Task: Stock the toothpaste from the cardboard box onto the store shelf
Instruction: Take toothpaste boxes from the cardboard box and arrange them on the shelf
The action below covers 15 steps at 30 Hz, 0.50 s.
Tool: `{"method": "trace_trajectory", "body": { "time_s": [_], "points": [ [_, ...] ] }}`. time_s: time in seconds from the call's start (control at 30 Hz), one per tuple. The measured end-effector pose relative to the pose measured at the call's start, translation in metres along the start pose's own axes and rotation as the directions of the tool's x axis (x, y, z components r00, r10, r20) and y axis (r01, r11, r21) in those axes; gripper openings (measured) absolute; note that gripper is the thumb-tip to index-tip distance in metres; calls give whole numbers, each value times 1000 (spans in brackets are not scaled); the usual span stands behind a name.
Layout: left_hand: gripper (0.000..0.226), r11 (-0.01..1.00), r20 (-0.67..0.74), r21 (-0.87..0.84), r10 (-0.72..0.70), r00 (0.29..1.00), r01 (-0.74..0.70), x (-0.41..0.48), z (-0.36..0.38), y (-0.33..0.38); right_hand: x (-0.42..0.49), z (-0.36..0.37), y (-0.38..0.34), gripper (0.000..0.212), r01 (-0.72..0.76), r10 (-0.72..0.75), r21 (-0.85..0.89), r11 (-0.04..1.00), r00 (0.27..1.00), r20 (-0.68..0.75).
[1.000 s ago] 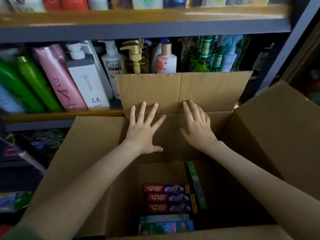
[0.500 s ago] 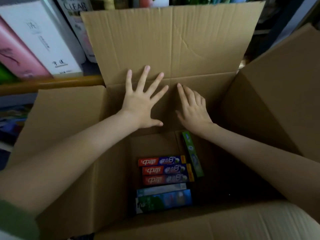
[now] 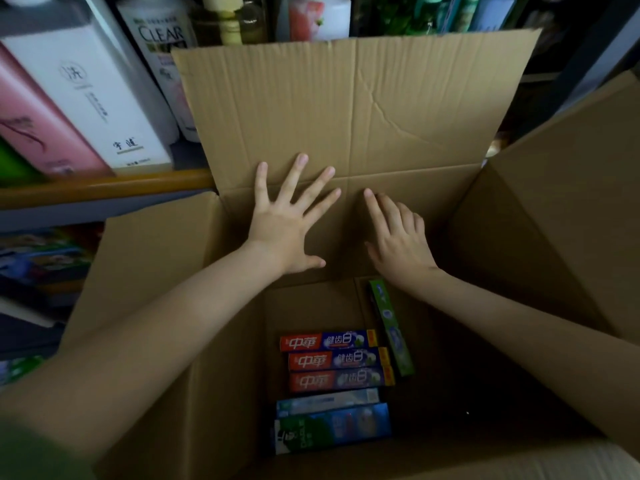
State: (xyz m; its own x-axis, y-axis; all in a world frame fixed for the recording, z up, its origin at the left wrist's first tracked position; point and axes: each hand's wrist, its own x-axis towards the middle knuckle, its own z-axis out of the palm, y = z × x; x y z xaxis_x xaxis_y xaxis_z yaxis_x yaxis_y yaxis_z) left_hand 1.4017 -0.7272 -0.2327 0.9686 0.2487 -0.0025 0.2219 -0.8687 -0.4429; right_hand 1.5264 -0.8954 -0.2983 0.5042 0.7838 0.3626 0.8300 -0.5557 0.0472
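Hands flat: left hand [image 3: 287, 233] and right hand [image 3: 398, 237] press the cardboard box [image 3: 346, 109] flap back, gripping nothing (crease it firmly so the toothpaste [image 3: 327, 341] is reachable).

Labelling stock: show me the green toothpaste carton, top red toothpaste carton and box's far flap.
green toothpaste carton [image 3: 389, 327]: head view, mid face.
top red toothpaste carton [image 3: 328, 340]: head view, mid face.
far flap [image 3: 349, 105]: head view, bare centre.

Pink bottle [image 3: 45, 133], white bottle [image 3: 86, 98] beside it, CLEAR shampoo bottle [image 3: 159, 46], green bottles [image 3: 408, 15]
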Motion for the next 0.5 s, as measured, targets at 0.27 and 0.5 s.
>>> {"method": "trace_trajectory", "body": {
  "time_s": [0.27,0.5],
  "points": [
    [113,999,49,33,10,999,-12,-2,4,5,-25,53,13,79,-8,91,-148,989,822,563],
    [112,1000,131,27,7,991,-10,3,3,3,-35,104,6,86,-327,209,-74,942,400,892]
  ]
}}
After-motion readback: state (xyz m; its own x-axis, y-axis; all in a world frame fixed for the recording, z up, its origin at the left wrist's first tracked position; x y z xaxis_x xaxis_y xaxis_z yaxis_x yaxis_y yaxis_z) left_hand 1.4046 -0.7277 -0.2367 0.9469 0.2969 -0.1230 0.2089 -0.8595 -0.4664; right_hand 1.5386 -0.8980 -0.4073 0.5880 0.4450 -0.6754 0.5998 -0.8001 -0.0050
